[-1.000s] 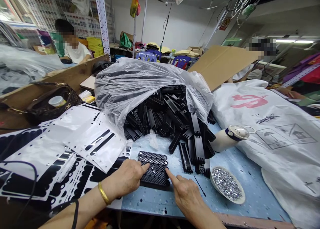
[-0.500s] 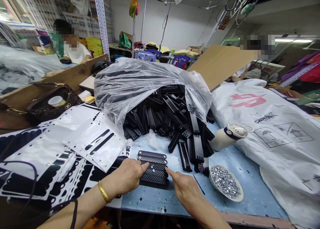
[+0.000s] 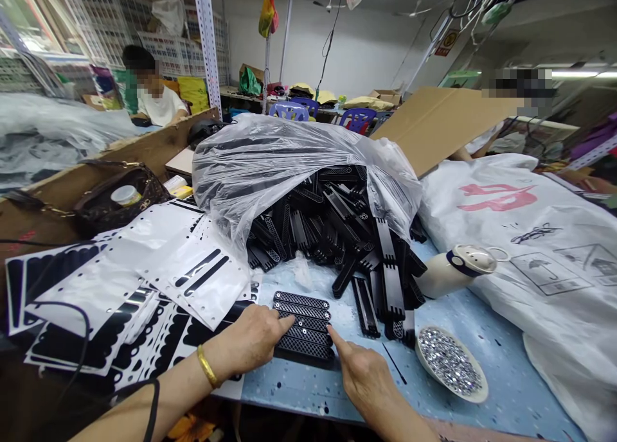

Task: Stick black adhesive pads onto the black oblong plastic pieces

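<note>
A black textured panel of several parallel strips with small silver studs [image 3: 303,328] lies flat on the blue speckled table [image 3: 284,384]. At its left edge is my left hand [image 3: 258,336], thumb or finger laid on the strips, the other fingers curled under. My right hand [image 3: 364,368] touches the panel's right edge with an extended index finger, its other fingers folded. Neither hand grasps anything visible. Behind the panel, loose black strips [image 3: 313,227] spill from a clear plastic bag [image 3: 260,150]. An oval bowl of silver studs [image 3: 450,365] stands right of my right hand.
Printed black-and-white sheets [image 3: 144,288] cover the left side, with a brown handbag [image 3: 103,194] beyond. A cream bottle [image 3: 448,272] leans near a big white sack [image 3: 544,236] at right. A thin black rod [image 3: 395,363] lies near the bowl. A person [image 3: 157,98] sits back left.
The whole view has shifted, so things appear further right. Both hands keep nearly the same places at the panel's edges.
</note>
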`<state>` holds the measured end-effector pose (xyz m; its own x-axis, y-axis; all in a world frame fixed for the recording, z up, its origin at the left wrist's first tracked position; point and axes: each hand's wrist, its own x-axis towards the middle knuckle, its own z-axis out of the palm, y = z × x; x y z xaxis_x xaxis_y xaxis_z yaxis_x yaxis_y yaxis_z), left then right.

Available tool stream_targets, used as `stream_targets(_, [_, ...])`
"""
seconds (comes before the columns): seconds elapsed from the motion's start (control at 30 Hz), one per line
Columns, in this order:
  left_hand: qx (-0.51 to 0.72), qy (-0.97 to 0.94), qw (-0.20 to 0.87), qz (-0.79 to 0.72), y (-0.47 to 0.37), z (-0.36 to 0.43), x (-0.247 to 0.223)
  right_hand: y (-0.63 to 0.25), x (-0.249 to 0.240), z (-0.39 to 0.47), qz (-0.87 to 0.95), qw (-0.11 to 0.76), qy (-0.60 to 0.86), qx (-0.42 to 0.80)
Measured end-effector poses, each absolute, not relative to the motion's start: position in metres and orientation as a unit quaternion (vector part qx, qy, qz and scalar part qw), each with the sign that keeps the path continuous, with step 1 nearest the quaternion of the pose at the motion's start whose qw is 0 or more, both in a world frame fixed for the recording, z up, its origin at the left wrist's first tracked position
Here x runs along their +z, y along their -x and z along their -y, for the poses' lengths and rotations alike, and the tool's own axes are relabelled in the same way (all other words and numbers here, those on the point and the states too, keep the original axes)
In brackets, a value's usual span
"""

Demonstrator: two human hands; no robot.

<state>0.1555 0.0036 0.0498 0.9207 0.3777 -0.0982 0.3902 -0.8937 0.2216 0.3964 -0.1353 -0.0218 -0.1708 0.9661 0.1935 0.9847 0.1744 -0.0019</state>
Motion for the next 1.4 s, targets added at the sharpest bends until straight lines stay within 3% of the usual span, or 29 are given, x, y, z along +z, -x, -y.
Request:
stream_targets(0.47, [-0.003,-0.971,0.121,-0.207,-0.153,-0.005,0.049,-0.392,-0.021,0.134,0.768,0.097,0.624,-0.103])
stream_targets(1.4, [-0.081,-0.966,0.066,-0.237,-0.129,0.004,0.032,-0.389,-0.021,0.128,0.777,0.114,0.593,-0.181])
